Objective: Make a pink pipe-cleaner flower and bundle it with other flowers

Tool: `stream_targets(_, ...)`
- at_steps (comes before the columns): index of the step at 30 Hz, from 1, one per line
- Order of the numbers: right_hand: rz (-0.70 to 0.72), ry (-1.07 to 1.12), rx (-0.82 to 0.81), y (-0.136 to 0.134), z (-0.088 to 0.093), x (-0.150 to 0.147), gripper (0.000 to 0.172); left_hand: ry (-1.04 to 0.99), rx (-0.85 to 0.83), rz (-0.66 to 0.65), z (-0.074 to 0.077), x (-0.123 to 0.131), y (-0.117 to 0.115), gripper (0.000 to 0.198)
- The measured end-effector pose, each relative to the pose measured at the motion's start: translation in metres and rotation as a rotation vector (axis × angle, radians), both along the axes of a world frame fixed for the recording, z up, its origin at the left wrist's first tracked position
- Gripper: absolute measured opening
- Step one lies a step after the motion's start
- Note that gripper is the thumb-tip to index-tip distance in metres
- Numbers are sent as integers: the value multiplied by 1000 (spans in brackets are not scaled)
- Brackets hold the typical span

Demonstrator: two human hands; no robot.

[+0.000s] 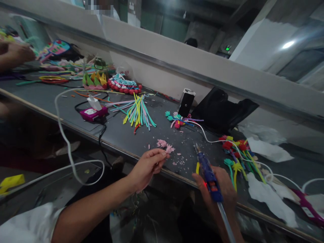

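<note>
The left hand (152,164) slants forward, pinching a pink flower (170,149) over the desk (113,132)'s near edge — the right hand (224,185) grips a blue glue gun (207,167), nozzle tilted forward.

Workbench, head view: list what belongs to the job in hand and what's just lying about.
Likely part of the job:
pink flower, at the left hand's fingertips
blue glue gun, in the right hand
coloured stems, probably supplies

Likely just lying about:
black bag
phone-like device
crumpled white paper
</note>
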State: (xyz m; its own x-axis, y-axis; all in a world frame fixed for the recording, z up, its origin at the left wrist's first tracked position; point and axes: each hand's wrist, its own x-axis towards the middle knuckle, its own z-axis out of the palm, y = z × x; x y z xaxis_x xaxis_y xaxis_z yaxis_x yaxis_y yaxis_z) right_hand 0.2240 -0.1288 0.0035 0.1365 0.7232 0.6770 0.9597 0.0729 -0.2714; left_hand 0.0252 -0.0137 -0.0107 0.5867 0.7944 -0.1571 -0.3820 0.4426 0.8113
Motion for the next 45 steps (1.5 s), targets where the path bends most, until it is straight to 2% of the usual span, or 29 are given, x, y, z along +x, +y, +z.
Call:
stream_targets(2,-173,-25,-60,4,-7,18,37,-5,-4,11,-1,-1,2,21)
stream_targets(5,-412,-15,-270,11,-16,44,45,-19,-4,40,1,-3,4,20)
stream_targets(7,-522,-16,-416,15,-21,57,49,-19,-4,69,4,-4,5,20)
stream_targets(9,-572,23,-536,18,-25,67,49,-16,-5,98,7,-5,5,21)
stream_targets(11,-558,84,-599,21,-28,74,48,-11,-10,125,10,-6,6,22)
stream_targets(17,-391,271,-621,25,-31,79,48,-32,-15,164,10,-12,9,20)
stream_targets(23,-359,272,-684,17,-18,79,58,-43,-12,179,9,-21,11,18)
stream_targets(25,-408,278,-632,16,-8,74,58,-40,-11,181,12,-23,10,18)
stream_targets(28,-456,270,-409,26,7,51,52,-29,-10,176,14,-24,9,17)
stream_targets(29,-413,255,-333,34,10,40,48,-27,-8,176,15,-23,9,17)
stream_targets(31,-236,230,-273,54,12,14,38,-27,-4,177,15,-23,9,17)
stream_targets(34,-70,101,-428,90,4,-22,24,-37,-4,183,13,-24,11,18)
stream_targets(38,-41,54,-510,127,-15,-44,17,-59,-7,193,9,-25,12,18)
stream_targets(41,-56,48,-535,139,-25,-46,13,-57,-1,185,8,-26,11,17)
stream_targets(45,-94,57,-528,141,-29,-45,16,-42,6,172,10,-26,10,18)
